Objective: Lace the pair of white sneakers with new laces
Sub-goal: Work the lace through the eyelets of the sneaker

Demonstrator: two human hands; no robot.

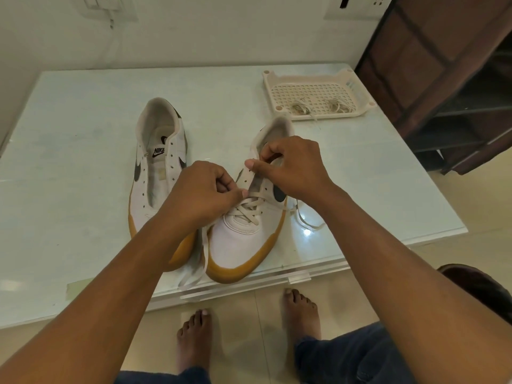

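Observation:
Two white sneakers with tan soles stand on the glass table. The left sneaker [158, 173] has bare eyelets and no lace. The right sneaker [243, 239] carries a cream lace [246, 209] crossed through its lower eyelets. My left hand [202, 195] pinches the lace at the shoe's left eyelet row. My right hand [293, 167] pinches the shoe's tongue and upper flap near the collar. One loose lace end [194, 275] hangs over the table's front edge, and another [304, 220] lies to the right of the shoe.
A cream perforated plastic tray [318, 92] at the table's back right holds two coiled laces [299, 108]. A dark wooden rack [448, 79] stands to the right. The table's front edge [249, 286] is close to my bare feet [194, 336].

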